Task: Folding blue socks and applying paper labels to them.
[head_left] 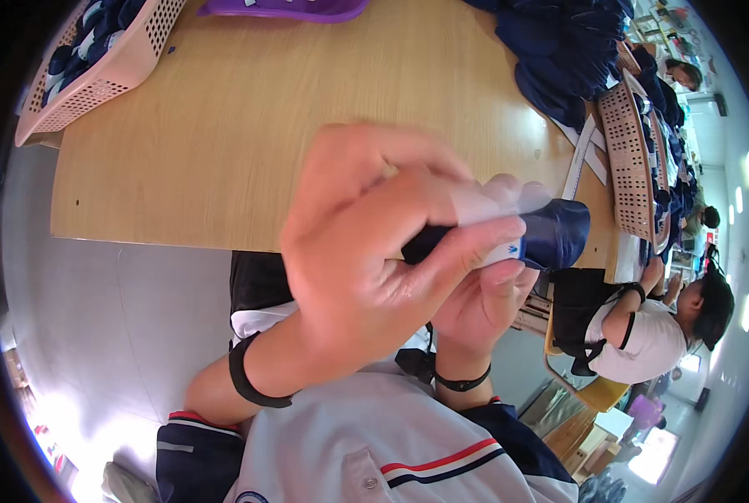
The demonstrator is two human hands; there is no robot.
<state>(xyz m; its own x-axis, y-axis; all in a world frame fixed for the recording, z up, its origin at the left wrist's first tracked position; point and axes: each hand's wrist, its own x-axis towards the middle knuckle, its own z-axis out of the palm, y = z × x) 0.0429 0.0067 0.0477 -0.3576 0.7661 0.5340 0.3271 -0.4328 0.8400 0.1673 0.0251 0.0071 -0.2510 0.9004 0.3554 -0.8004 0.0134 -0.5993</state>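
Above my lap, near the table edge, I hold a small rolled bundle of navy cloth point(559, 232). Around its middle runs a white label band point(506, 251) with a small blue mark. My left hand point(374, 210) is closed, its thumb and fingers pinching the bundle at the band; motion blurs the hand somewhat. Behind it, partly hidden, my right hand point(483, 306) grips the bundle from beneath and the far side, its thumb below the band. The bundle's left end shows dark under my left fingers.
A pink perforated basket point(131, 67) of navy and white bundles stands far left, with a purple tray point(299, 8) at the back. At right are navy cloth point(551, 59), a ruler point(580, 155) and another filled basket point(629, 159). A co-worker point(643, 335) sits on the right.
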